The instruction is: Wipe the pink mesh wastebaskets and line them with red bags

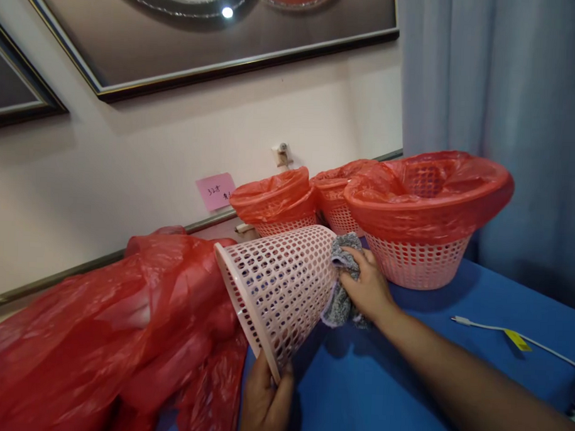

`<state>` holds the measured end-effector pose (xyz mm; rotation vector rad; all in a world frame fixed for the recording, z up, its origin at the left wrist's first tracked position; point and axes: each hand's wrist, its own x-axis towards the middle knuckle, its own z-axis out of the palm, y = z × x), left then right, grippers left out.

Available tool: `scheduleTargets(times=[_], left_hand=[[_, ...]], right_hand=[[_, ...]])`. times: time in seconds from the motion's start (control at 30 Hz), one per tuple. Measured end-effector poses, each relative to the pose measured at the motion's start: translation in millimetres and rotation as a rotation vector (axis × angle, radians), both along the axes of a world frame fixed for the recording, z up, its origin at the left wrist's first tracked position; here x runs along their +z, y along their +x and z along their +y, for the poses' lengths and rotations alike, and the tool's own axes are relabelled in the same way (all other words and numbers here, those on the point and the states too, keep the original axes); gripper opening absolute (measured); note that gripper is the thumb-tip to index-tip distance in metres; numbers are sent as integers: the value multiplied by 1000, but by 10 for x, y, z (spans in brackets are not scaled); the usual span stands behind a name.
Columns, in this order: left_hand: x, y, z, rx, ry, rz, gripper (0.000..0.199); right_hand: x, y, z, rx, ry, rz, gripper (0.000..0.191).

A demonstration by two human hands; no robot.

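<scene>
A pale pink plastic wastebasket (280, 278) with a lattice of holes is tipped on its side above the blue tabletop, its mouth facing left. My left hand (266, 400) grips its rim from below, thumb outside and fingers at the inner edge. Bunched in my right hand (367, 284) is a grey cloth (341, 305), pressed against the outside of the basket near its base. The fingers of that hand are closed around the cloth. Part of the basket's base is hidden behind the cloth.
Behind stand several pink baskets lined with red bags, the nearest lined basket (422, 264) at right. Red plastic bags (114, 329) pile up at left. A white cable (495, 328) with a yellow tag lies on the blue table (380, 382). A pink note (215, 191) is on the wall.
</scene>
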<state>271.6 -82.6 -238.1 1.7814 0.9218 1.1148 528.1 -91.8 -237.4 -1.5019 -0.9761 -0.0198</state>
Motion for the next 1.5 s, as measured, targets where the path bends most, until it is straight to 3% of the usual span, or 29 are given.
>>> scheduleTargets(times=[0.07,0.2,0.27,0.33,0.47,0.53,0.6,0.7,0.77,0.83,0.93,1.0,1.1,1.2,1.37,1.43,1.5], left_hand=[[-73,15,5,-92,43,100,48],[-124,59,10,-248,122,184,42],[-98,85,21,-283,142,185,40],[-63,102,40,-294,126,205,43],[-76,92,97,-277,130,302,71],[-124,85,119,-282,165,342,84],[-160,92,127,-297,197,348,87],[-145,126,114,-319,197,304,70],[-103,142,108,-323,166,284,60],[-71,136,118,-311,156,303,61],[-85,92,147,-309,179,382,67],[-116,58,141,-299,156,392,67],[-124,19,68,-215,65,251,64],[-79,-32,-19,-114,-20,68,59],[-53,-133,-38,-167,-68,4,58],[-65,-148,-20,-129,-74,9,57],[-79,-144,-5,-87,-66,17,52]], right_hand=[[7,-119,-88,67,70,-81,55],[-25,-599,-405,454,350,-469,79],[-45,-667,-441,537,388,-532,82],[-53,-525,-331,425,299,-429,74],[-32,-3,31,33,19,-12,53],[-15,76,72,-17,-7,58,50],[-7,-54,-30,78,80,-47,56],[-22,-420,-288,406,318,-381,72],[-31,-553,-376,529,399,-498,76],[-24,-508,-335,454,339,-418,70],[18,-243,-143,192,187,-120,57],[49,-114,-59,104,166,-24,52],[61,-163,-112,147,170,-116,55],[27,-405,-291,285,216,-317,66],[-27,-630,-435,577,440,-661,68],[-24,-544,-364,517,396,-590,66],[-8,-360,-230,324,262,-371,61]])
